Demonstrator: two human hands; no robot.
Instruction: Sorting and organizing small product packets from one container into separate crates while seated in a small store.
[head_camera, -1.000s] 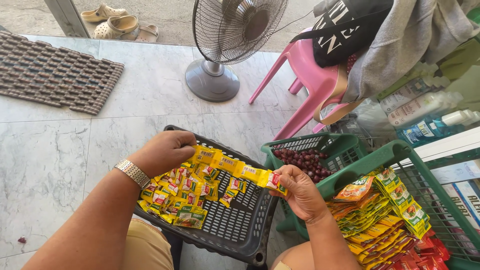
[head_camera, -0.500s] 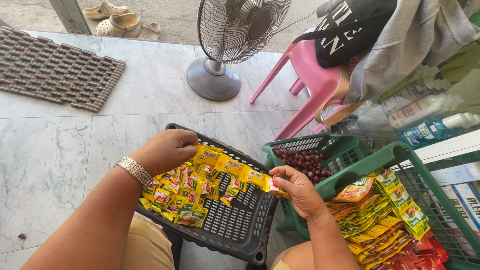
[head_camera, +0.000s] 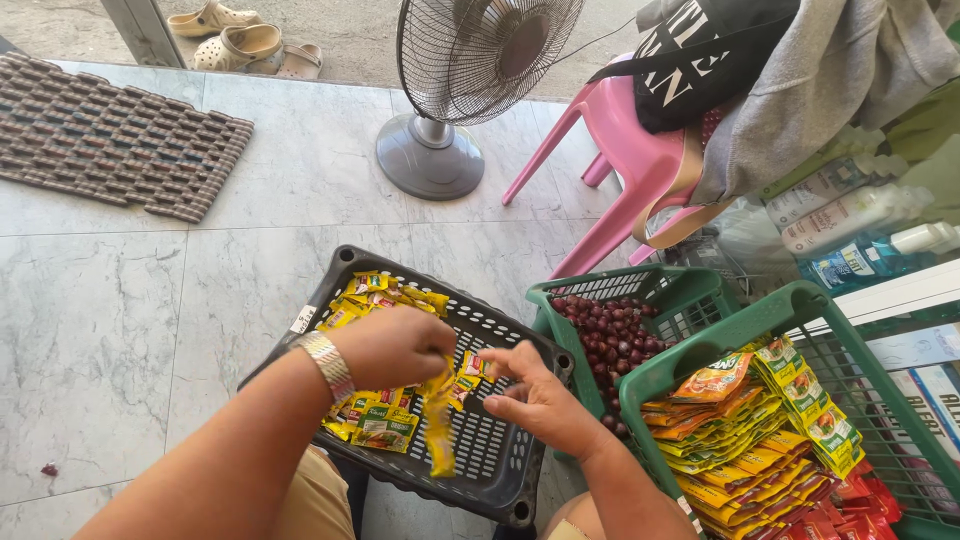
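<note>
Sachet strip (head_camera: 438, 425) — yellow, dangling over the dark crate's (head_camera: 500, 340) near edge — is pinched by left hand (head_camera: 395, 345) and right hand (head_camera: 535, 400), seemingly mid-tear; separating one sachet needs a firm pull.

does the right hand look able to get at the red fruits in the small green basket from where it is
Probably yes. The right hand sits over the dark crate, right beside the small green basket; the red fruits lie uncovered, nothing between. It is pinching a yellow sachet strip with the left hand, though.

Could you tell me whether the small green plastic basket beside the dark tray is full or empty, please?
Partly full: the small green plastic basket holds a heap of small dark red round fruits, with wall showing above them.
</note>
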